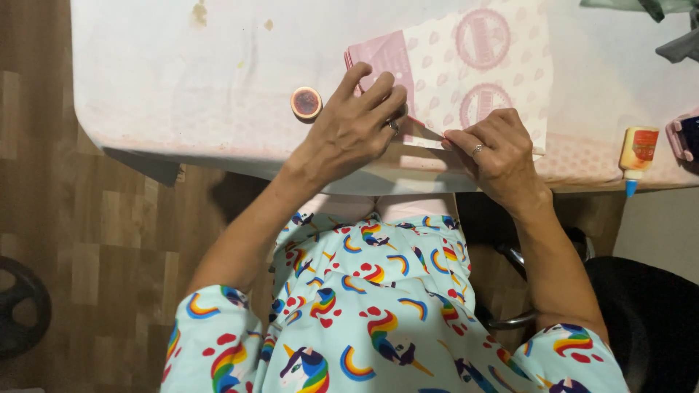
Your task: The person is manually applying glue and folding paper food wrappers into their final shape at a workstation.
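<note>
Seen from above: 1 white table (182, 87) with a few small brown stains. On the table, 1 sheet of pink patterned paper (473, 65), with round pink marks and little drop shapes on it. Folded over along its left side, with a darker pink flap there.

Left hand (357, 124) flat on the paper's lower left corner, fingers (378, 91) spread and pressing down on the fold. 1 ring on that hand. Right hand (499, 149) at the paper's bottom edge, fingertips pinching the edge and holding it down near the table's rim. 1 ring on this hand too. Both hands close together, nearly touching at the paper's edge.

Just left of the paper, beside the left hand: 1 small round lid or tape roll (306, 102), pink and brown; hard to tell which. Right of the paper, well apart from the right hand: 1 little glue bottle (638, 154) with an orange label and a blue tip, lying at the table's edge. Further right of the paper, at the picture's side: part of 1 purple thing (684, 138), too cut off to name.

Below the paper and table: sleeves and lap in light blue cloth with rainbows and unicorns (371, 320). Wooden floor (87, 240) to the left of it.
</note>
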